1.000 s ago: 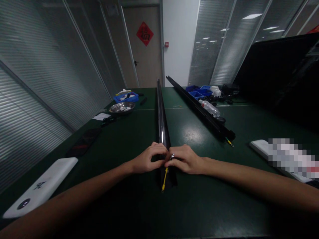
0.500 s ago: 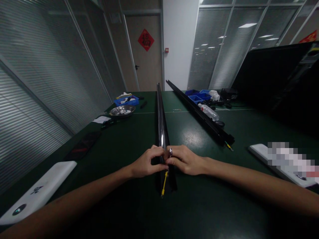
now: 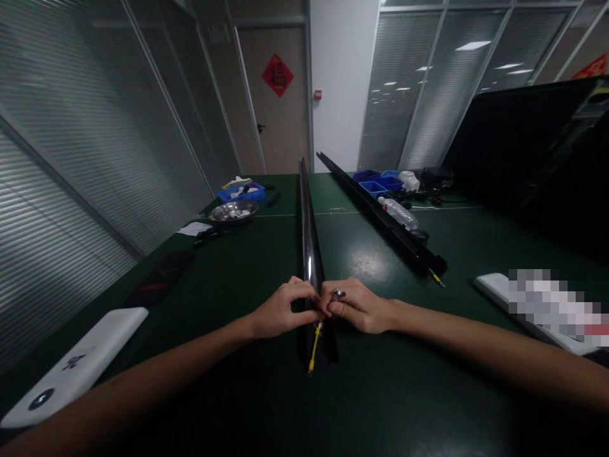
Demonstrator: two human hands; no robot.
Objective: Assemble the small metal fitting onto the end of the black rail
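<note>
A long glossy black rail [image 3: 309,228] runs away from me along the table. Over its near end, my left hand [image 3: 285,309] and my right hand [image 3: 356,306] meet with their fingertips together. The left thumb and fingers are pinched, but whatever lies between them is too small or hidden to make out. The right fingers are curled closed against the left fingertips, with a ring showing on one of them. Just below the hands, a short yellow wire [image 3: 314,349] with a metal lug lies on the rail's open end.
A second black rail [image 3: 380,216] lies slanted to the right, beside a plastic bottle [image 3: 399,214] and blue bins [image 3: 380,184]. On the left are a metal bowl [image 3: 234,211], a blue tray [image 3: 242,192] and a white device [image 3: 76,365]. Another white device [image 3: 495,289] sits at right.
My right hand has turned slightly, with its ring and fingers shifting a little to the right. The left fingertips have followed slightly rightward. The rail and yellow wire stay in place.
</note>
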